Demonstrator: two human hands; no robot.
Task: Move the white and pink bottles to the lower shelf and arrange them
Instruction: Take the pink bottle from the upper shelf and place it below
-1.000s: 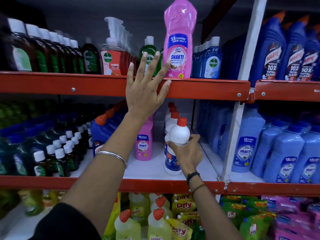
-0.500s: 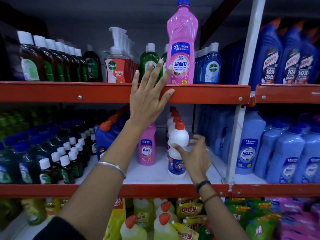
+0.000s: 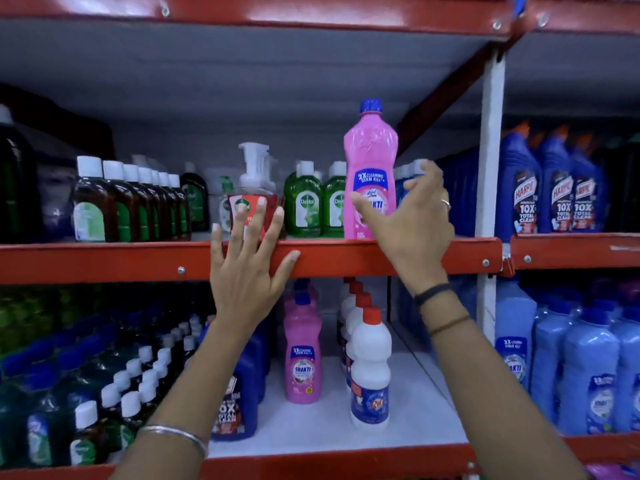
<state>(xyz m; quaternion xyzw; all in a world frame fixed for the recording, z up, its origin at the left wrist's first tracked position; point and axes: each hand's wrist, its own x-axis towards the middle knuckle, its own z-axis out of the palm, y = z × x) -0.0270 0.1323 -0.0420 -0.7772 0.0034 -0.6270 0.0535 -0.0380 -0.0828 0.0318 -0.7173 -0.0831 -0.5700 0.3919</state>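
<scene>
A tall pink bottle [image 3: 370, 161] with a blue cap stands upright at the front of the upper shelf [image 3: 104, 263]. My right hand [image 3: 407, 220] is raised beside it, fingers spread around its lower half, thumb in front of the label; no firm grip shows. My left hand [image 3: 247, 268] lies flat and open against the red front rail of that shelf. On the lower shelf [image 3: 415, 414], a row of white bottles [image 3: 369, 365] with red caps stands at the right and a row of pink bottles [image 3: 302, 355] stands left of it.
Brown and green Dettol bottles [image 3: 304, 202] and a pump bottle [image 3: 254, 188] crowd the upper shelf left of the pink one. Dark blue bottles [image 3: 235, 403] stand left of the pink row below. A white upright post [image 3: 490, 168] bounds the bay on the right; blue bottles fill the neighbouring bay.
My right hand let go of the front white bottle on the lower shelf and rose to the tall pink bottle above. The view tilted upward. My left hand stays on the rail.
</scene>
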